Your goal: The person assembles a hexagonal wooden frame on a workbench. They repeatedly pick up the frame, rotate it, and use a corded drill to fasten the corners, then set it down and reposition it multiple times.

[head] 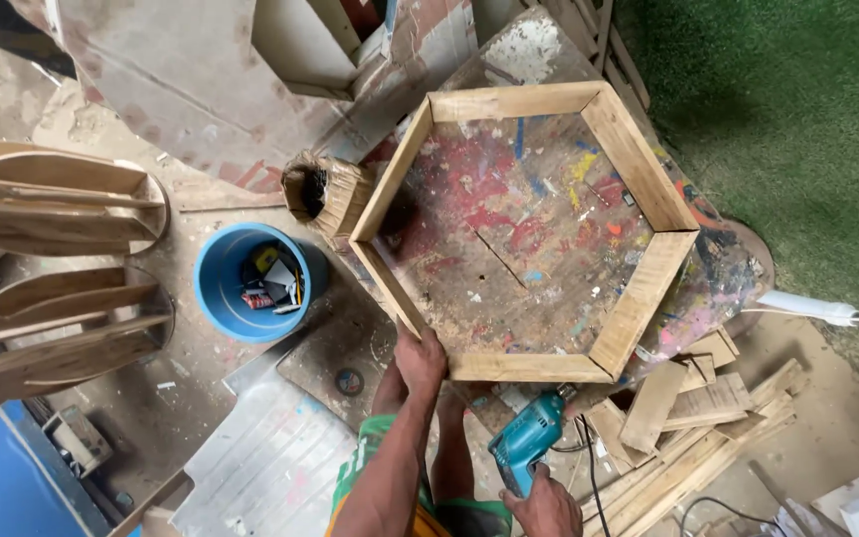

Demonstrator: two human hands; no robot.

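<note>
Two hands share the fastening step: our left hand [420, 360] clamps the hexagonal wooden frame [524, 234]'s near-left corner, our right hand [546, 504] grips the teal drill [527, 441], which we judge needs aiming at that joint.

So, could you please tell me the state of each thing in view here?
Hexagonal wooden frame: assembled, lying flat on the paint-stained table.
Left hand: gripping the frame's near corner.
Right hand: holding the teal drill, bit towards the frame.
Blue bucket: upright, open, holding small items.
Wood offcuts: piled loosely.
</note>
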